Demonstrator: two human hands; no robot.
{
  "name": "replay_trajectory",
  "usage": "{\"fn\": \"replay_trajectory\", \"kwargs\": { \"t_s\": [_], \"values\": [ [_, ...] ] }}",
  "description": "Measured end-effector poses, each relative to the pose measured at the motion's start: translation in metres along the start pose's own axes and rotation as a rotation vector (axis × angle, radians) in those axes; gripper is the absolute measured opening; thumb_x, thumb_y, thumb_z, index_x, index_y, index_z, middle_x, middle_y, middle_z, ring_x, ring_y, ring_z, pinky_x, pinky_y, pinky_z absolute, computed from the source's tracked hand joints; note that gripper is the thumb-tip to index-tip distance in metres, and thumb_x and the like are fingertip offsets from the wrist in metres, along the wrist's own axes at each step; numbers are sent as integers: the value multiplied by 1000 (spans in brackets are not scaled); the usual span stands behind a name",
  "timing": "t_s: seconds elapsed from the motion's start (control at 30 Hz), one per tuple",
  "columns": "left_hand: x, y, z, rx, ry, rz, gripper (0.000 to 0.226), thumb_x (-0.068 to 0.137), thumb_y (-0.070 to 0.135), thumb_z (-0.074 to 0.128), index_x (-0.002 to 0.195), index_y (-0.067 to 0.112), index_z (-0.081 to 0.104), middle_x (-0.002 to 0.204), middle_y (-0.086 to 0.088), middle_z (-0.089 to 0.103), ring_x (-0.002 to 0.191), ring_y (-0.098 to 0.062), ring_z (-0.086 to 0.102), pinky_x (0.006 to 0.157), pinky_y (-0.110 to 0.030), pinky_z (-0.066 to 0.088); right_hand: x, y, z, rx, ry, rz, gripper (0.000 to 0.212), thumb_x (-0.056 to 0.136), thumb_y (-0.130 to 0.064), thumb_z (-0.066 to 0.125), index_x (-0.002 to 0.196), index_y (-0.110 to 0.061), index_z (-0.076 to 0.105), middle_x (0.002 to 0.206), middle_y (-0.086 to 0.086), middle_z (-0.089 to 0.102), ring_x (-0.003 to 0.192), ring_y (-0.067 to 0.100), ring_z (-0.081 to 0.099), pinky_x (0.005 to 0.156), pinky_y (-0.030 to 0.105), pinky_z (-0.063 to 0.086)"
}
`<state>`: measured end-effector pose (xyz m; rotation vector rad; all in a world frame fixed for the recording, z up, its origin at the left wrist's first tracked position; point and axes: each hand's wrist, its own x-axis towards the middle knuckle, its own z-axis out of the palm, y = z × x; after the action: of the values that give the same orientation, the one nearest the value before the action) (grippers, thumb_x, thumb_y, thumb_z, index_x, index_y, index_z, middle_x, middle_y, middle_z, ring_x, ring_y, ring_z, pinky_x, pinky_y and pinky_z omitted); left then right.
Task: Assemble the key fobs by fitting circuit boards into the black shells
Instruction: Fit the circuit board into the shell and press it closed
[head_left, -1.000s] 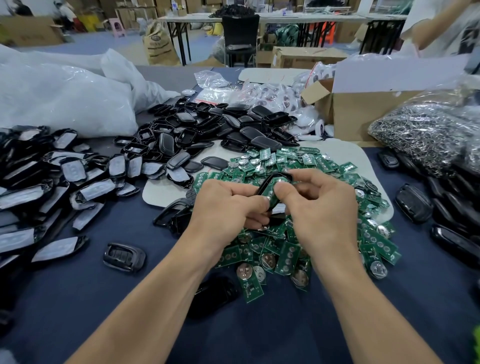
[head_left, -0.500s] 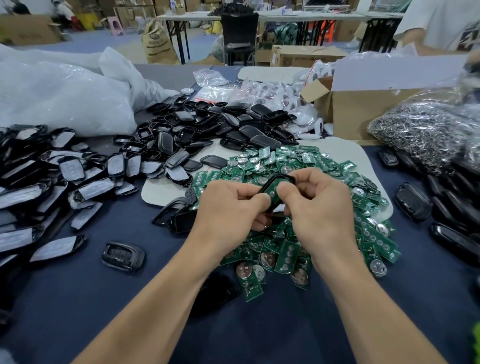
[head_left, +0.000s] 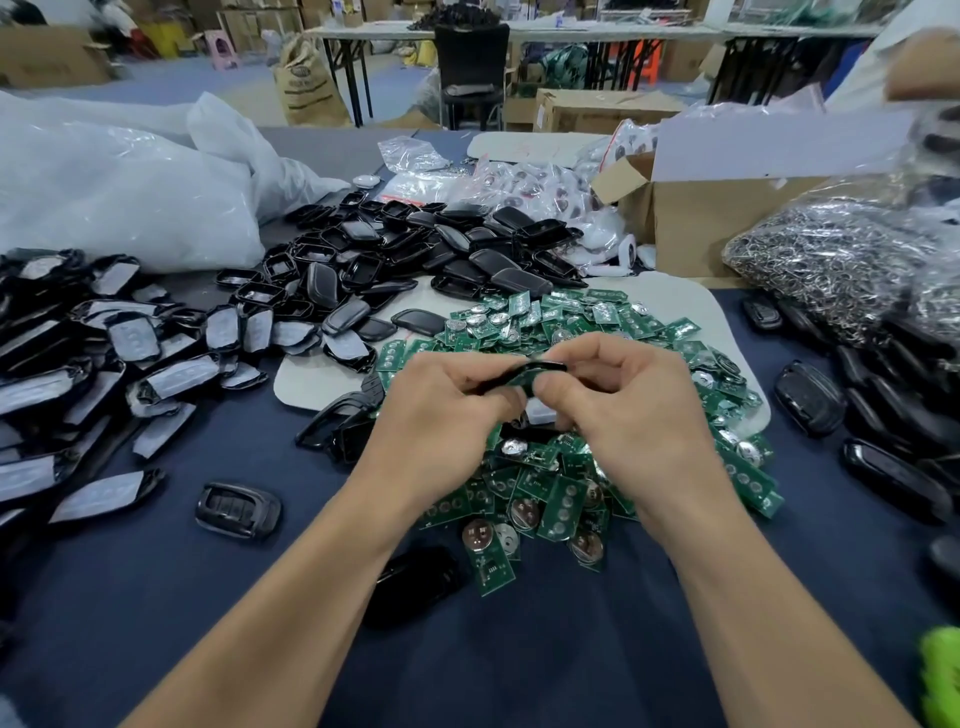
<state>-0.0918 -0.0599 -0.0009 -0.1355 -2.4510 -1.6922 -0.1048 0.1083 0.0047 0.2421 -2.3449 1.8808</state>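
Both hands meet over a heap of green circuit boards (head_left: 550, 488) on the dark blue table. My left hand (head_left: 441, 421) and my right hand (head_left: 623, 410) pinch one black shell (head_left: 524, 373) between thumbs and fingers, seen almost edge-on; a sliver of green board shows inside it. A pile of empty black shells (head_left: 415, 249) lies behind the boards. Shells with grey film (head_left: 104, 353) spread along the left side. One closed fob (head_left: 238, 512) rests alone at the lower left.
A white plastic bag (head_left: 114, 197) bulks at the back left. A cardboard box (head_left: 727, 218) and a bag of metal rings (head_left: 831, 260) stand at the right, with more black fobs (head_left: 883, 431) along the right edge. A person's arm shows top right.
The shell has tipped from facing me to nearly edge-on, and both hands have shifted slightly upward with it. The person at the top right has moved.
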Motion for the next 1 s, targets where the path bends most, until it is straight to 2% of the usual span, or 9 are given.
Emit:
{"fn": "replay_trajectory", "kwargs": {
  "t_s": [0.07, 0.17, 0.27, 0.3, 0.43, 0.6, 0.7, 0.8, 1.0],
  "values": [
    [2, -1, -3, -30, 111, -7, 36, 93, 17, 74, 93, 53, 79, 91, 22, 75, 76, 2, 65, 68, -17, 51, 0, 1, -3, -31, 176, -3, 13, 87, -20, 77, 80, -31, 76, 70, -13, 74, 55, 1, 62, 58, 19, 49],
    [7, -2, -8, -158, 230, -93, 36, 92, 13, 76, 84, 48, 81, 92, 19, 74, 76, 6, 62, 71, -13, 46, 1, 4, -10, -338, 255, -16, 18, 93, -16, 69, 87, -32, 76, 71, -15, 71, 44, 0, 53, 44, 11, 39],
    [9, -2, -10, -267, 286, -221, 22, 91, 11, 77, 87, 31, 84, 89, 13, 80, 80, 2, 69, 80, -19, 49, 0, 7, -2, -613, 79, -4, 23, 97, -21, 64, 114, -33, 74, 111, -16, 69, 85, 9, 59, 83, 27, 52],
    [9, -2, -10, -293, 293, -247, 19, 90, 9, 78, 89, 26, 84, 90, 11, 81, 83, -1, 72, 82, -23, 52, 0, 8, 1, -708, 24, -9, 25, 98, -23, 64, 119, -33, 72, 123, -14, 64, 107, 14, 52, 101, 32, 43],
    [8, 1, -10, -370, 310, -288, 18, 84, -1, 79, 89, 15, 85, 94, -4, 82, 96, -27, 77, 91, -43, 61, 4, 8, 5, -818, -54, -16, 18, 92, -25, 69, 108, -35, 70, 126, -10, 53, 120, 19, 41, 108, 36, 31],
    [7, 1, -9, -323, 332, -298, 15, 73, 2, 82, 83, 13, 83, 90, 5, 79, 95, -18, 73, 89, -36, 56, 3, 7, 2, -230, 72, 87, 21, 87, -20, 81, 77, -27, 64, 71, -12, 65, 59, 3, 52, 57, 23, 43],
    [5, 2, -5, -271, 302, -241, 9, 74, 6, 80, 73, 15, 80, 76, 8, 74, 72, -10, 64, 67, -25, 50, 0, -1, 4, 311, 70, 233, 19, 92, -5, 72, 81, -19, 64, 66, -6, 65, 57, 12, 52, 53, 23, 44],
    [3, 5, -1, -300, 247, -234, 15, 81, 6, 81, 81, 21, 84, 85, 3, 81, 77, -13, 73, 66, -24, 59, -1, -8, 8, 754, -45, 426, 10, 92, 2, 64, 93, -7, 66, 70, 7, 69, 54, 14, 56, 47, 22, 47],
    [2, 8, 1, -359, 207, -259, 9, 84, 3, 77, 86, 10, 84, 92, -11, 80, 81, -15, 71, 65, -25, 57, -3, -6, 15, 485, -64, 379, 13, 89, 7, 66, 88, -6, 63, 65, 10, 69, 48, 17, 56, 43, 24, 44]
  ]
}}
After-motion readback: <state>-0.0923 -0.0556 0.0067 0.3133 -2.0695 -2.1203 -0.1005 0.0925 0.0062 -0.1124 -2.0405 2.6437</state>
